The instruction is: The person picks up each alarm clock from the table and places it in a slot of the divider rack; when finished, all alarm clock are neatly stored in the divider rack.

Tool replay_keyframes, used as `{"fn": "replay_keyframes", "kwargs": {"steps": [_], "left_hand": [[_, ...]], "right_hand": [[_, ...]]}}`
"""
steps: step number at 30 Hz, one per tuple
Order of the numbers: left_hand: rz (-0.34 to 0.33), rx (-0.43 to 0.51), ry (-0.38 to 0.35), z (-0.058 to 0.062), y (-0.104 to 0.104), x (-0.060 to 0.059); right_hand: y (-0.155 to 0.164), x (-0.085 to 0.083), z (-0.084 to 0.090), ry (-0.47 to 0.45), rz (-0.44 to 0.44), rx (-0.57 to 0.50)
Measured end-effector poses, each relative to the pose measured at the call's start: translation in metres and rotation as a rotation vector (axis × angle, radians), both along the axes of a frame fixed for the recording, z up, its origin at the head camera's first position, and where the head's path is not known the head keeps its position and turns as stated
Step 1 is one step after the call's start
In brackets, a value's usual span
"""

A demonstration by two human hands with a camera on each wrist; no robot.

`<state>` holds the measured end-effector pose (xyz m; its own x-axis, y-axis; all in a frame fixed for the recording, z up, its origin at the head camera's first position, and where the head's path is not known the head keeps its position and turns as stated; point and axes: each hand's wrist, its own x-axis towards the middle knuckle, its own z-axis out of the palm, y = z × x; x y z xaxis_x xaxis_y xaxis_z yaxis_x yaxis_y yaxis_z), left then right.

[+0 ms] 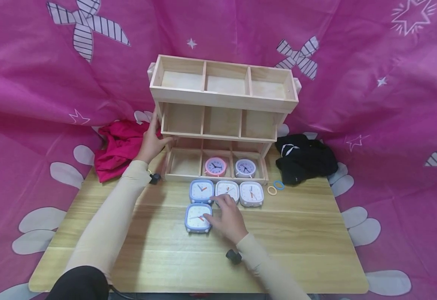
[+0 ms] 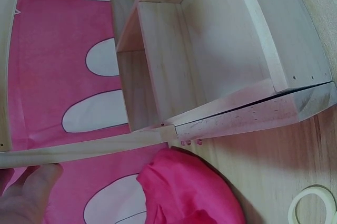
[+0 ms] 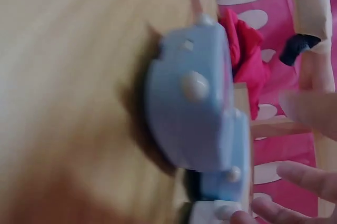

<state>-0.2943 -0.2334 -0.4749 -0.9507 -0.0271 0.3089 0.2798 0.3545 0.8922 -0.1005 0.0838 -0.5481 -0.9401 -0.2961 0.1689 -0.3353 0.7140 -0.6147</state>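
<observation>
A tiered wooden shelf with divided compartments stands at the back of the table. My left hand holds its left side, thumb at the front; in the left wrist view the fingers meet a side rail. My right hand is over the alarm clocks, fingers spread and thumb by the front blue clock; contact is unclear. Behind are another blue clock, a partly covered white clock and a second white clock. A pink round clock and a pale round clock occupy the bottom tier.
Red cloth lies left of the shelf, black cloth right of it. A blue ring and a cream ring sit near the shelf's right corner. Pink curtain surrounds the table.
</observation>
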Motion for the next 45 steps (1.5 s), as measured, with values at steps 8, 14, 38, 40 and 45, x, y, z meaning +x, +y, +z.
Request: {"fn": "replay_keyframes", "kwargs": {"steps": [8,14,38,40,45], "left_hand": [[0.006,0.02,-0.014,-0.001,-0.001,-0.001],[-0.005,0.031,-0.011,-0.002,0.0,-0.002],[0.004,0.023,0.006,-0.005,0.001,-0.005],[0.002,0.025,0.004,-0.006,0.0,-0.006],[0.006,0.026,0.005,-0.005,-0.002,-0.005]], "right_hand": [[0.006,0.025,-0.026,-0.167,0.088,-0.07],[0.006,0.03,-0.041,-0.155,0.122,-0.117],[-0.012,0.018,-0.051,-0.064,0.136,-0.098],[-0.013,0.019,-0.05,-0.074,0.138,-0.099],[-0.013,0.023,-0.045,-0.124,0.17,-0.12]]}}
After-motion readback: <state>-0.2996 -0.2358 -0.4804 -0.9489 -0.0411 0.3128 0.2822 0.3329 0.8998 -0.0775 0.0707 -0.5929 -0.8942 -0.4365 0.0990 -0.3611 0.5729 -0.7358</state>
